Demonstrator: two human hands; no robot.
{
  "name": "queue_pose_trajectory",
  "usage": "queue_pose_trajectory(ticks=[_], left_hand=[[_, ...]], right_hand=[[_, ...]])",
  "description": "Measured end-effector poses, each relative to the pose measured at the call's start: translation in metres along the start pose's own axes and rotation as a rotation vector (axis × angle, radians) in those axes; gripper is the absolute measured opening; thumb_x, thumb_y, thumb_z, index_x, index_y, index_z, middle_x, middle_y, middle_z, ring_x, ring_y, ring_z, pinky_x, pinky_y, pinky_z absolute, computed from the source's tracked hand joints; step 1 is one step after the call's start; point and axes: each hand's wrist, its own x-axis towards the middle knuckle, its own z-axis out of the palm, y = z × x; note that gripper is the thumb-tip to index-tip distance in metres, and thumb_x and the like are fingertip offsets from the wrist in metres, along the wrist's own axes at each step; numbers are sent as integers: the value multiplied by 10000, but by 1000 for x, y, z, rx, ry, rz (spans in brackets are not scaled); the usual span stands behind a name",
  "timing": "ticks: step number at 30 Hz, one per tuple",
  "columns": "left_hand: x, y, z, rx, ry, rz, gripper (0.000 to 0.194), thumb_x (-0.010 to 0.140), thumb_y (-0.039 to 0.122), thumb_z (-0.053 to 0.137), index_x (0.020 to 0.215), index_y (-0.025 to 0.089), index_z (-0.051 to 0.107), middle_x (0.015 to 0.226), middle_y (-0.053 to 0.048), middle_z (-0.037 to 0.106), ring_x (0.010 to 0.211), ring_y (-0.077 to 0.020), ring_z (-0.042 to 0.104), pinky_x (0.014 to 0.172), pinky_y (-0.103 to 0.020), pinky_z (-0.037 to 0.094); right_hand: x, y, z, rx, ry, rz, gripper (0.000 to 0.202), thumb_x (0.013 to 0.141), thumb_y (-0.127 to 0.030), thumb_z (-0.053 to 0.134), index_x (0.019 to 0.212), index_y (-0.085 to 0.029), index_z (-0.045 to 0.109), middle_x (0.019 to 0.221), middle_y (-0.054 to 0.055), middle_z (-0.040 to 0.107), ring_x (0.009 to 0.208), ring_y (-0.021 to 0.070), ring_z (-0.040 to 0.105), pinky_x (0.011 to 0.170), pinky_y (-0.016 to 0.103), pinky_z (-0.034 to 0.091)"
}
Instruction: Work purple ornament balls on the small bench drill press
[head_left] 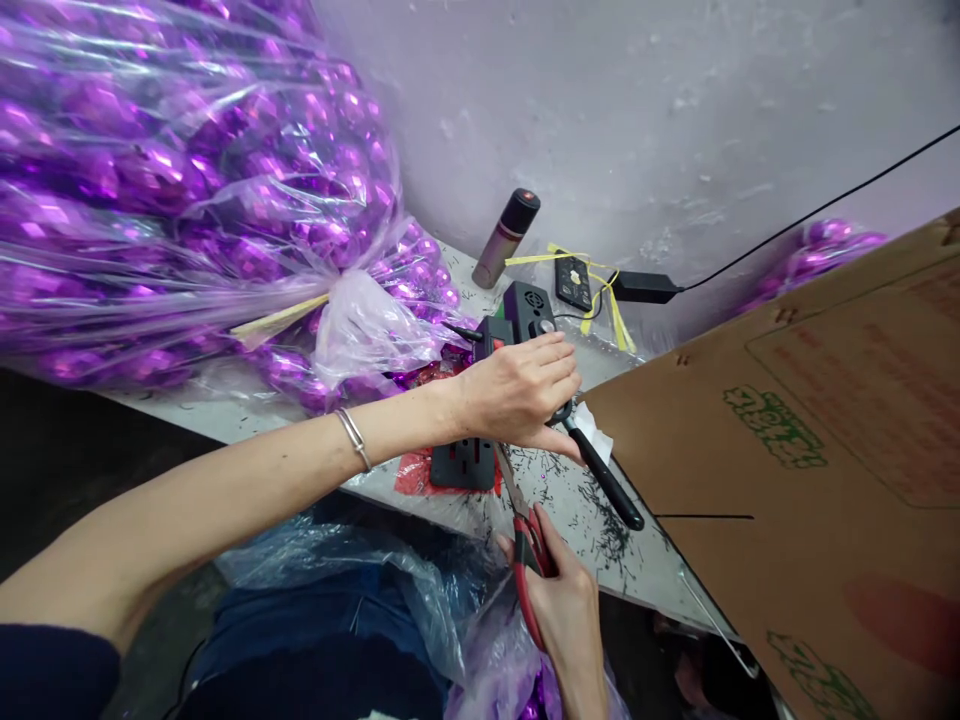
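Observation:
My left hand (517, 390) reaches across from the left and lies over a small black machine (463, 465). Its fingers are stretched out and its thumb points apart from them, near the machine's lever with a black grip (607, 480). Whether the palm touches the machine is hidden. In my right hand (566, 600), lower down, are scissors with red handles (531, 550). Their blades point up toward the right side of the machine's base. Red plastic film (411, 474) lies beneath the base, and shiny purple pieces show behind my left wrist.
A tied clear bag of shiny purple balls (187, 200) fills the left. On the white table (480, 515) are dark clippings, a bottle (504, 240), a phone (572, 280), yellow ties (621, 325) and a black adapter (645, 287). A cardboard box (825, 480) stands right. Clear plastic covers the lap.

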Motion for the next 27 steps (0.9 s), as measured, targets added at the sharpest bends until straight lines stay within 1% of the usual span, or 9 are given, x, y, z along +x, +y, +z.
queue_pose_trajectory(ticks=[4,8,10,12,16,19,23,25,27], left_hand=[[-1,0,1,15,38,16,703,863,695,482,930,27,690,965,-212,724,995,-278,695,1017,-439,516],[-1,0,2,20,46,16,677,853,694,501,929,48,690,966,-204,725,997,-271,696,1017,-443,518],[-1,0,2,18,47,20,689,856,692,498,932,34,689,961,-206,725,997,-276,695,1019,-440,517],[-1,0,2,18,47,25,706,861,689,492,933,14,688,953,-209,724,995,-284,695,1022,-435,516],[-1,-1,2,20,39,22,703,866,689,483,936,20,689,961,-208,724,1001,-278,694,1023,-435,514],[-1,-1,2,16,25,15,687,851,693,506,941,37,690,970,-205,724,1012,-276,691,1024,-445,511],[0,0,1,6,13,9,681,848,693,511,937,43,690,974,-206,723,1018,-275,689,1023,-453,509],[0,0,1,4,11,8,682,850,695,504,933,44,690,970,-206,722,1018,-274,688,1022,-456,509],[0,0,1,1,-1,4,676,843,696,514,937,50,690,979,-207,722,1026,-276,685,1025,-463,505]], right_hand=[[-1,-4,-2,-4,9,28,723,663,-536,727,1271,-153,655,1114,109,745,1031,308,713,881,341,569],[-3,-7,-4,-3,10,36,724,661,-536,729,1272,-155,655,1119,109,743,1033,310,712,883,342,568],[-1,-9,-2,6,-11,19,733,670,-527,734,1292,-152,639,1114,104,746,1037,304,711,902,339,559],[2,-10,2,22,-3,12,744,673,-524,734,1303,-143,628,1108,106,749,1039,301,711,914,339,552],[4,-14,12,13,25,78,792,641,-553,732,1311,-145,622,1116,111,745,1070,328,694,923,377,542],[0,-17,15,-34,45,112,777,667,-586,691,1322,-173,616,1144,110,732,1083,340,686,905,393,539],[-4,-22,14,-84,96,117,750,672,-598,675,1288,-170,648,1100,121,746,1053,347,699,839,364,555],[-3,-25,15,-99,100,110,744,669,-585,679,1276,-157,656,1079,122,752,1044,346,703,820,353,561],[-2,-26,17,-116,99,74,731,690,-571,669,1293,-160,641,1090,113,750,1033,335,709,803,346,566]])
